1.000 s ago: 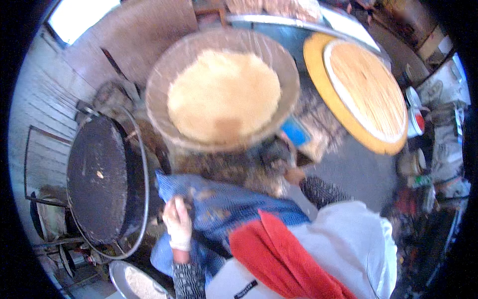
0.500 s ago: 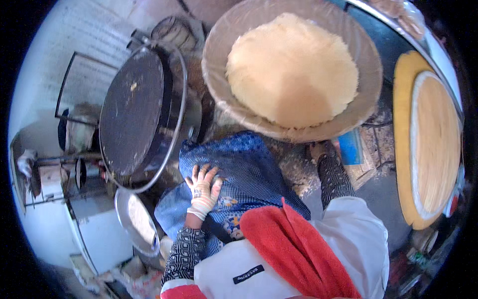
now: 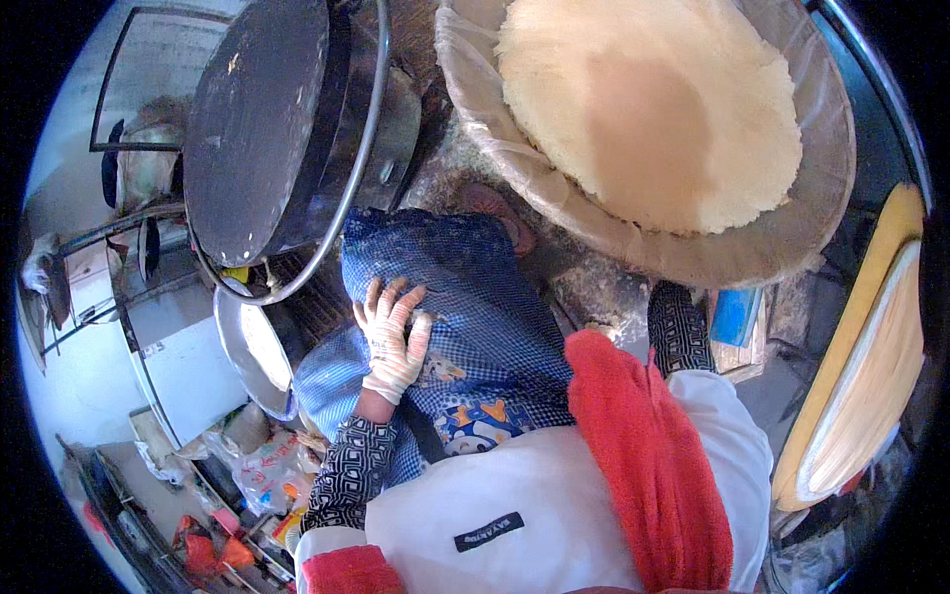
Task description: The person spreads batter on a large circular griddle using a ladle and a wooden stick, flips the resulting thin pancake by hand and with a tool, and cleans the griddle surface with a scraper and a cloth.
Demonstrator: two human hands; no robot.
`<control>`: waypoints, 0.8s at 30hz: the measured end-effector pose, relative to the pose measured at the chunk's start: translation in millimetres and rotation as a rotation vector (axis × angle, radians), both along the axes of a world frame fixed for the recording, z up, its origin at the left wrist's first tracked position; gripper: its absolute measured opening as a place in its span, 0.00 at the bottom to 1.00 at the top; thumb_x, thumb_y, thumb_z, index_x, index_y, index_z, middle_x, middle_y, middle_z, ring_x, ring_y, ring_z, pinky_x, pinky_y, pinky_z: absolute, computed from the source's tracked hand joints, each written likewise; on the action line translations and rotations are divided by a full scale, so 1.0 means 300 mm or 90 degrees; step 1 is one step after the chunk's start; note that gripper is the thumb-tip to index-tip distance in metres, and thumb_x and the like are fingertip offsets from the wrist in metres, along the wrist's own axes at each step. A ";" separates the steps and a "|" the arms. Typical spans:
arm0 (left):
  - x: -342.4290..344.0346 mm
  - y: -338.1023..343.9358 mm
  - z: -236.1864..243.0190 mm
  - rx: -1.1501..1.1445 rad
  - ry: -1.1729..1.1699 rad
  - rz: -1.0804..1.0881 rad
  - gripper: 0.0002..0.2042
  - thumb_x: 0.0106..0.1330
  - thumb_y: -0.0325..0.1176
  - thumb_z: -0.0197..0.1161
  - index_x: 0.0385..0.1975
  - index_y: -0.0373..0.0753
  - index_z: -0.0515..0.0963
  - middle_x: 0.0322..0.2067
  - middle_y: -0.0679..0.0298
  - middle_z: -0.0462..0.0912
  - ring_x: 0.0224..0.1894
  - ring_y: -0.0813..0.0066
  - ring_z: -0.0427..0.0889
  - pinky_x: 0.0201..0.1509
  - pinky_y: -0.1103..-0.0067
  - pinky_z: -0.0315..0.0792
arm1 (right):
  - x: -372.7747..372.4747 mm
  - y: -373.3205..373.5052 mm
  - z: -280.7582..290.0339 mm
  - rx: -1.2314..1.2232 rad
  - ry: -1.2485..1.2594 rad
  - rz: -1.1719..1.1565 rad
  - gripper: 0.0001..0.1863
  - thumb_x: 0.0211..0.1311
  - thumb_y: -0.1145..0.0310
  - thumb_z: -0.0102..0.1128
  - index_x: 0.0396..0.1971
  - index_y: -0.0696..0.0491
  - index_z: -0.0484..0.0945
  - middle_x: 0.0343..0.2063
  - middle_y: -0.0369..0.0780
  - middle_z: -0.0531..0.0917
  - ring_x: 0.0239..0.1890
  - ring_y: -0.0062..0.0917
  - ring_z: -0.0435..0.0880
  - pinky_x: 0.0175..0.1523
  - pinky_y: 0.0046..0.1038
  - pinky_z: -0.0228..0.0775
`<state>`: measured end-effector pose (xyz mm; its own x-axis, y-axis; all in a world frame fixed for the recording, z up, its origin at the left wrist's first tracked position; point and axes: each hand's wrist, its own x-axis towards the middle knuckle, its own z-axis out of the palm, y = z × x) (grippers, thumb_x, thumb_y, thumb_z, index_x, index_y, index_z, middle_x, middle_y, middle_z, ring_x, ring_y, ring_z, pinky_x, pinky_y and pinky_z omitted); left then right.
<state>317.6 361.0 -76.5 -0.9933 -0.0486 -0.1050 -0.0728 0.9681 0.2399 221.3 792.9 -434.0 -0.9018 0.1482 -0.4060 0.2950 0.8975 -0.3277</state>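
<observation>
My gloved left hand rests with fingers spread on the blue checked apron over my lap, beside a dark strap. My right forearm, in a patterned sleeve, reaches forward beneath the rim of a wide, film-lined basin; that hand is hidden there. The basin holds a broad mass of pale yellowish batter or flour, with a shadow across it. A blue object on a pale board lies just right of that sleeve. A red cloth hangs over my white top.
A round black griddle with a metal hoop stands at left, above a metal bowl of pale contents. A yellow round board carries a pale disc at right. Shelving, bags and clutter fill the lower left.
The view has tilted down, shifting the basin up and right. My left hand went from raised with curled fingers to lying spread on the apron. My right hand has disappeared under the basin's rim.
</observation>
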 end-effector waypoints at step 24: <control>0.062 -0.021 -0.095 0.067 0.080 0.028 0.19 0.61 0.42 0.60 0.53 0.53 0.76 0.58 0.62 0.70 0.67 0.50 0.58 0.67 0.39 0.39 | -0.165 -0.641 1.468 -0.323 0.529 0.545 0.08 0.34 0.68 0.63 0.16 0.49 0.73 0.17 0.41 0.73 0.25 0.40 0.78 0.33 0.41 0.69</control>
<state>336.1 354.6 -105.0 -0.9961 -0.0875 0.0123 -0.0776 0.9334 0.3502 171.9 600.6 6.5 -0.6406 -0.6017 0.4770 -0.7619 0.4207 -0.4925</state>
